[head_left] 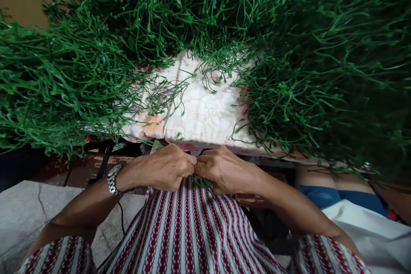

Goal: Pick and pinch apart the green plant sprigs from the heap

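My left hand [170, 167], with a metal-band watch [114, 180] on the wrist, is closed in front of my striped shirt. Against it, knuckles touching, my right hand [221, 169] is closed too. A small bunch of green stems [203, 183] pokes out beneath my right hand. Whatever my left fingers pinch is hidden. Just beyond both hands lies the near edge of a table with a pale floral cloth [205, 115]. Thin, curly green stems with bud-like tips form large heaps on it: a left heap [64, 81], a back heap [199, 4] and a right heap [305, 90].
Loose stems [167, 94] are scattered on the cloth between the heaps. A brown wooden bench [77, 171] shows below the table edge at left, above a grey tiled floor [22, 218]. At right are another person's legs in blue shorts [321, 195] and a white cloth [359, 222].
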### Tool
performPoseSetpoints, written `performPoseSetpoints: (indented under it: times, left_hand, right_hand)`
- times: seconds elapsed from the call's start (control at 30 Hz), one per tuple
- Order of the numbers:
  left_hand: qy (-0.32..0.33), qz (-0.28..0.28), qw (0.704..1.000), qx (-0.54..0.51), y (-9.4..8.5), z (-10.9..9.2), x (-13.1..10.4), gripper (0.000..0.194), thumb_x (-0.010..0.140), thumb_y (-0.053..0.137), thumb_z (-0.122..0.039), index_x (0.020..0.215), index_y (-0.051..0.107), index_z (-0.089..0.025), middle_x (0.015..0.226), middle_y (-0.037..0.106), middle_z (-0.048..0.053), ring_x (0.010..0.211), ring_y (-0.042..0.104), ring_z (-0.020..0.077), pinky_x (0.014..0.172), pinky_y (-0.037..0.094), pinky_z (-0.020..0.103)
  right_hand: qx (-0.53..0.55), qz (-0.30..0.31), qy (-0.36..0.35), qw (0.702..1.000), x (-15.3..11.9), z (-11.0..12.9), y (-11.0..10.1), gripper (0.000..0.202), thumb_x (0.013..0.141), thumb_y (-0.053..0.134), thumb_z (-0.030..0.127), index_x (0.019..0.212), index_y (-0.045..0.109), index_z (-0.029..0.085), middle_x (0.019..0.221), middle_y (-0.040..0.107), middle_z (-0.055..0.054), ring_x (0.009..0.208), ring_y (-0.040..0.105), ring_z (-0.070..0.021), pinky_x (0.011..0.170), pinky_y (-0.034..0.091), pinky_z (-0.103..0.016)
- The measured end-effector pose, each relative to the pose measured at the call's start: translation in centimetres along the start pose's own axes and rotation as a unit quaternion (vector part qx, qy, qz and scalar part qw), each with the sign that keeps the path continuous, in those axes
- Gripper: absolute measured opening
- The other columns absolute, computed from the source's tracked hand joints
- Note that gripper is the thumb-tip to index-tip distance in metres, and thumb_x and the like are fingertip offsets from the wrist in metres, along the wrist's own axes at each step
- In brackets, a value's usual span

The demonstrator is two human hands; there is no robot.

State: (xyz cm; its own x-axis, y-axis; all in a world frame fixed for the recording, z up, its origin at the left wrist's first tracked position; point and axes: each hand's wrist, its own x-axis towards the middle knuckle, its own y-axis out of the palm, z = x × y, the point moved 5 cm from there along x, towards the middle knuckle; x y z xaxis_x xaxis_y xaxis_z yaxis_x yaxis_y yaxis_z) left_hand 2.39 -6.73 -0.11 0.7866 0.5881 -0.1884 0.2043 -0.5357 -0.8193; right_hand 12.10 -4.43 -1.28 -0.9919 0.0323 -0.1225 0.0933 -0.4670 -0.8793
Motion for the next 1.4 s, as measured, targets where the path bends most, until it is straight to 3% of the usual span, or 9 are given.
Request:
performPoseSetpoints:
  times: [0.17,0.33,0.47,0.6,0.7,0.9,1.1,1.23,1.4]
  left_hand:
    - [-0.001,0.07,0.997,-0.024,-0.4,-0.3,0.3,0.023,0.066,0.041,0.001,0.065,0.057,-0.015,0.072,0.065,0.004,0.06,0.053,0.0123,0.052,0.032,0.027]
    - [0.011,0.081,0.996,-0.038,-0.5,-0.2,0.4,0.023,0.062,0.042,0.002,0.066,0.057,-0.015,0.071,0.065,0.004,0.06,0.054,0.0134,0.051,0.033,0.027]
    - [0.035,0.026,0.995,-0.088,-0.8,0.4,0.1,0.02,0.065,0.042,0.001,0.059,0.05,-0.016,0.064,0.058,0.002,0.056,0.048,0.0114,0.052,0.032,0.026]
    - [0.011,-0.118,0.975,-0.186,-2.2,1.6,-0.6,0.023,0.079,0.041,-0.004,0.061,0.05,-0.015,0.065,0.052,0.001,0.061,0.048,0.0106,0.059,0.037,0.023]
    - [-0.03,-0.175,0.961,-0.214,-2.5,2.3,-1.1,0.017,0.082,0.045,-0.01,0.069,0.054,-0.014,0.067,0.052,0.001,0.065,0.049,0.0107,0.063,0.038,0.022]
    - [-0.1,-0.143,0.955,-0.239,-1.5,3.1,-1.4,0.015,0.081,0.046,-0.012,0.075,0.06,-0.014,0.058,0.048,-0.003,0.051,0.041,0.0066,0.051,0.03,0.02]
    - [-0.132,-0.138,0.963,-0.191,-1.7,2.5,-1.1,0.016,0.075,0.044,-0.008,0.065,0.054,-0.015,0.052,0.041,-0.005,0.048,0.036,0.0062,0.05,0.026,0.022]
    - [-0.11,-0.105,0.977,-0.15,-1.2,1.5,-0.7,0.017,0.069,0.043,-0.006,0.056,0.047,-0.015,0.051,0.036,-0.005,0.048,0.033,0.0075,0.052,0.024,0.025]
    - [-0.016,-0.064,0.975,-0.211,-1.3,0.6,-1.2,0.021,0.066,0.04,-0.002,0.053,0.048,-0.015,0.048,0.04,-0.004,0.048,0.034,0.0077,0.051,0.026,0.025]
  right_hand:
    - [0.01,0.014,-0.028,0.999,0.0,0.1,0.0,0.012,0.07,0.053,0.01,0.079,0.06,0.014,0.073,0.061,-0.003,0.063,0.048,-0.012,0.055,0.03,-0.026]
    - [0.031,0.025,-0.035,0.999,0.1,0.0,0.1,0.009,0.07,0.055,0.011,0.077,0.06,0.014,0.073,0.062,-0.003,0.06,0.048,-0.0112,0.054,0.03,-0.026]
    - [0.06,-0.01,-0.045,0.997,0.0,-0.3,-0.7,0.006,0.073,0.054,0.012,0.074,0.059,0.014,0.07,0.06,-0.002,0.059,0.048,-0.0107,0.052,0.03,-0.025]
    - [0.147,-0.137,-0.014,0.979,-0.5,-1.3,-2.1,0.013,0.087,0.045,0.016,0.082,0.057,0.014,0.07,0.058,-0.002,0.063,0.05,-0.0095,0.056,0.035,-0.021]
    - [0.199,-0.21,0.003,0.957,-0.7,-1.9,-2.3,0.016,0.09,0.042,0.02,0.082,0.055,0.014,0.067,0.055,-0.001,0.06,0.048,-0.0084,0.057,0.037,-0.02]
    - [0.209,-0.226,0.008,0.951,-0.3,-1.8,-1.7,0.018,0.09,0.042,0.022,0.078,0.053,0.015,0.063,0.05,0.001,0.056,0.041,-0.0077,0.055,0.032,-0.019]
    - [0.238,-0.261,0.046,0.934,0.1,-1.9,-1.2,0.024,0.088,0.051,0.031,0.071,0.047,0.015,0.058,0.04,0.006,0.05,0.034,-0.0052,0.049,0.027,-0.017]
    - [0.234,-0.225,-0.001,0.946,0.3,-1.3,-0.3,0.025,0.09,0.043,0.026,0.068,0.046,0.016,0.058,0.041,0.004,0.052,0.036,-0.0068,0.052,0.029,-0.02]
    - [0.282,-0.108,-0.1,0.948,-0.5,0.1,0.0,0.029,0.091,0.042,0.026,0.064,0.047,0.017,0.058,0.045,0.003,0.055,0.041,-0.0081,0.056,0.033,-0.021]
